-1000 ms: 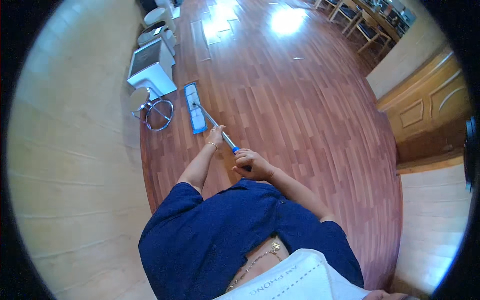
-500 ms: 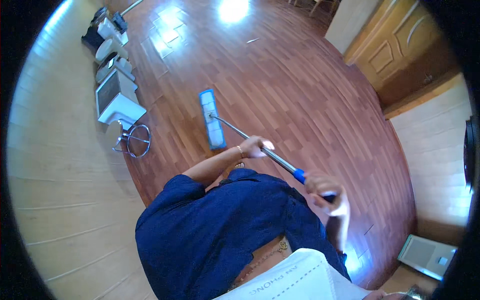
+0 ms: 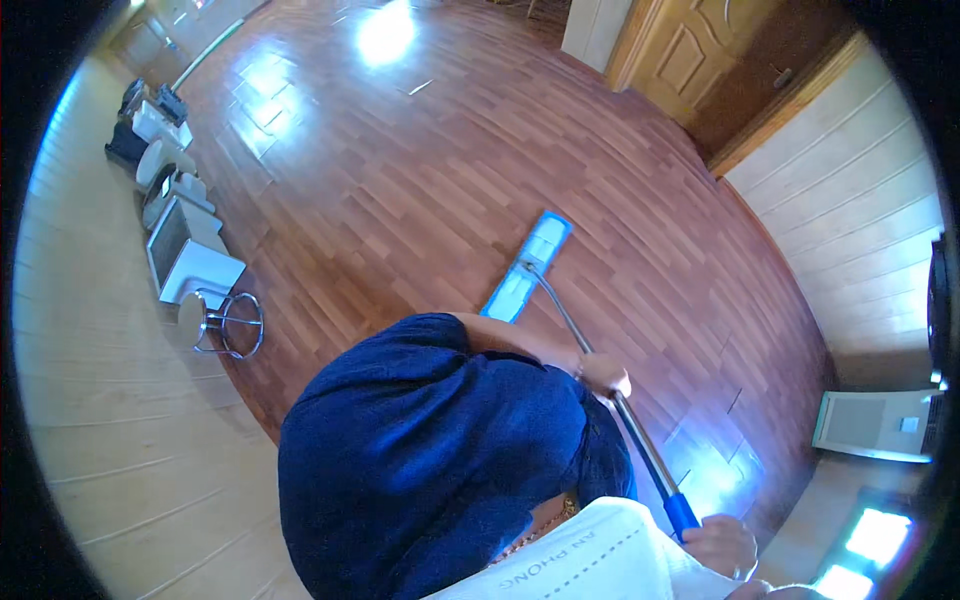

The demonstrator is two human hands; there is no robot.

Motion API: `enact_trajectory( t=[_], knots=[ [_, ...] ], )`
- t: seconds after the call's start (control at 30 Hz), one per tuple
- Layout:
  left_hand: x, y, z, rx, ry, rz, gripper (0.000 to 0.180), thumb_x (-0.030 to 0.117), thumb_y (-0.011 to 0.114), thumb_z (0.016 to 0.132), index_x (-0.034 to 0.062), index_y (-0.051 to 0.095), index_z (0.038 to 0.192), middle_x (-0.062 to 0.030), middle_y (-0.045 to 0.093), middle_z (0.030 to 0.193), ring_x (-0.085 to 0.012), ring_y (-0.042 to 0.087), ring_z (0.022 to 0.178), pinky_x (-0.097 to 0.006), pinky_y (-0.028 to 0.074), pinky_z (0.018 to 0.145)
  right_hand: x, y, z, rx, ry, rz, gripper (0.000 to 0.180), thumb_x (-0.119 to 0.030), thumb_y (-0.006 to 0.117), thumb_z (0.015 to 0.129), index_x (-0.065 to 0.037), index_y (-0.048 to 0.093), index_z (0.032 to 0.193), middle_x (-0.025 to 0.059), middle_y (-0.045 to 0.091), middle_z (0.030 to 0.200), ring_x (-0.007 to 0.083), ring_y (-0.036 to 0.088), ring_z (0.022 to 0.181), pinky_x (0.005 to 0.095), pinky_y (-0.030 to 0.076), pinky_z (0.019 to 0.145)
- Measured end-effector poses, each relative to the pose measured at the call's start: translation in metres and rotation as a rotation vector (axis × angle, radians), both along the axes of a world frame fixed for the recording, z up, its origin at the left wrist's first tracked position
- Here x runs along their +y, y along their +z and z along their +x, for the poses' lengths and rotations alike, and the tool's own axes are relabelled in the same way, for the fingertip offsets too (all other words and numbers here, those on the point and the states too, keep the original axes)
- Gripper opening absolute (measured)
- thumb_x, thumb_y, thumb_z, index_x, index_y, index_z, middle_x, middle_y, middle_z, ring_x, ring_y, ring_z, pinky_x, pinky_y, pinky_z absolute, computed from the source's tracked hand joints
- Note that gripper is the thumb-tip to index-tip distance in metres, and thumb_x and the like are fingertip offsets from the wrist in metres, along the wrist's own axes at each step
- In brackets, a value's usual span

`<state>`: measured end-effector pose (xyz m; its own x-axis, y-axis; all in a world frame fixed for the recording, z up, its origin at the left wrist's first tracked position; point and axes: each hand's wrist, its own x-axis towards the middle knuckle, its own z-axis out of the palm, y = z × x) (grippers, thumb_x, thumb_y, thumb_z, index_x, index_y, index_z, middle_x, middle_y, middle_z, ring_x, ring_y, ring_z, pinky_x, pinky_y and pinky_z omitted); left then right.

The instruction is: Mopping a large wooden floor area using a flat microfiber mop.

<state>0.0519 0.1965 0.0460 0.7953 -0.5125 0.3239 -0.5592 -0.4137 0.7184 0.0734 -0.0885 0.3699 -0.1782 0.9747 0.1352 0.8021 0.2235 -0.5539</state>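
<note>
- Since the earlier frame your mop head [image 3: 527, 267] has swung from near the stool over to the middle of the wooden floor [image 3: 400, 180], and the door has come into view.
- At the far left, a chrome stool [image 3: 222, 322] stands beside a row of white appliances [image 3: 180, 250] along the wall.
- Your left hand [image 3: 604, 374] is wrapped around the metal mop handle [image 3: 600, 375] midway up.
- Your right hand [image 3: 722, 545] grips the blue end of the handle, well apart from the left.
- A wooden door [image 3: 700, 50] stands at upper right.
</note>
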Motion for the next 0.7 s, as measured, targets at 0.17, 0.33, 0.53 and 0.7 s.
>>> enact_trajectory(
  t=[0.17, 0.33, 0.53, 0.7],
  knots=[
    [-0.053, 0.014, 0.019, 0.086, -0.212, 0.003, 0.019, 0.027, 0.065, 0.065, 0.0093, 0.06, 0.066, -0.0143, 0.061, 0.067, -0.0377, 0.059, 0.065, -0.05, 0.045, 0.059, -0.044, -0.002, -0.009, -0.024, -0.129, -0.015, 0.019, -0.02, 0.064, 0.076, -0.006, 0.065, 0.09, 0.0107, 0.069, 0.095, 0.0238, 0.065, 0.089, 0.0435, 0.05, 0.075],
    [-0.048, 0.0, 0.026, 0.065, -0.094, 0.023, 0.019, 0.027, 0.066, 0.066, 0.0104, 0.058, 0.061, -0.0131, 0.059, 0.063, -0.0374, 0.058, 0.063, -0.048, 0.044, 0.057, -0.043, -0.037, 0.018, 0.079, 0.05, 0.166, 0.019, -0.018, 0.064, 0.077, -0.005, 0.063, 0.09, 0.0125, 0.067, 0.094, 0.0273, 0.063, 0.087, 0.0453, 0.05, 0.073],
    [0.024, -0.028, 0.034, 0.053, 0.017, -0.005, 0.019, 0.021, 0.063, 0.063, 0.0078, 0.05, 0.057, -0.0138, 0.054, 0.059, -0.0371, 0.053, 0.057, -0.05, 0.04, 0.053, 0.047, -0.072, -0.024, 0.153, -0.441, 0.671, 0.033, -0.031, 0.059, 0.085, 0.001, 0.054, 0.076, 0.0194, 0.061, 0.07, 0.0336, 0.058, 0.061, 0.0421, 0.048, 0.056],
    [0.117, -0.048, 0.024, -0.061, 0.39, 0.063, 0.018, 0.018, 0.062, 0.064, 0.0079, 0.049, 0.056, -0.0137, 0.053, 0.058, -0.0369, 0.056, 0.058, -0.046, 0.044, 0.055, 0.146, -0.116, -0.029, 0.384, -0.599, 0.787, 0.031, -0.028, 0.064, 0.084, 0.0, 0.055, 0.074, 0.0175, 0.061, 0.067, 0.0295, 0.062, 0.062, 0.0393, 0.052, 0.06]
  ],
)
